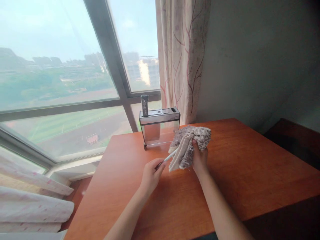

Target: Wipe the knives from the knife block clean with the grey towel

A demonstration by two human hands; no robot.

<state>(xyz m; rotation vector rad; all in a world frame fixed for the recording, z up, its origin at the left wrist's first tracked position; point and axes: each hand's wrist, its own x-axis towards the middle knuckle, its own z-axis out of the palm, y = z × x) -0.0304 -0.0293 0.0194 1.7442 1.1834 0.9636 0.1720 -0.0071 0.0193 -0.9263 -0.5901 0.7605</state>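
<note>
A slim, pale stick [170, 156] is pinched between the thumb and fingers of my left hand [152, 173]. Its near end looks darker, and its far end disappears behind the folds of a fuzzy grey-and-white cloth [191, 143]. My right hand [200, 155] grips this bunched cloth from its right side, with the thumb pressed on top. Both hands are raised over the brown wooden table [120, 186]. Just behind the cloth stands a clear holder [160, 117] with a silver slotted top. A grey, remote-like object [144, 106] sticks upright from its left end.
Large windows [120, 73] rise along the table's far left side. A patterned curtain [185, 50] hangs behind the holder, and more curtain fabric [32, 206] lies at lower left. A dark grey wall [250, 60] borders the right side.
</note>
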